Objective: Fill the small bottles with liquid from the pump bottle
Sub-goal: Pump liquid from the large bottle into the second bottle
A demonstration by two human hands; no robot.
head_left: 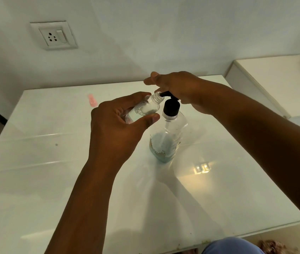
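**Inspector:** Where was the task's thing found?

**Assessor:** A small bottle (pixel 145 109) was found uncapped and tilted, clamped between the thumb and fingers of the left hand (pixel 121 125). Its open neck was held against the black spout of the pump bottle (pixel 167 132), which stood upright on the white bench (pixel 54 162).

**Inspector:** And the right hand?

**Assessor:** The right hand (pixel 180 88) was laid over the pump head with its fingers bent down on it. Whether the head was gripped or merely pressed could not be told. The two hands were held close together above the bench.

**Inspector:** What faults were judged likely?

**Assessor:** Little liquid was seen in the pump bottle, only a shallow bluish layer at its base, so air might be drawn and the flow might sputter. The small neck was narrow, and if it were let slip off the spout during a stroke, liquid would be spilled onto the bench. The pump bottle was steadied only from above, so an off-centre press might tip it. A pink object (pixel 92 100) was noted lying well apart, near the far edge.
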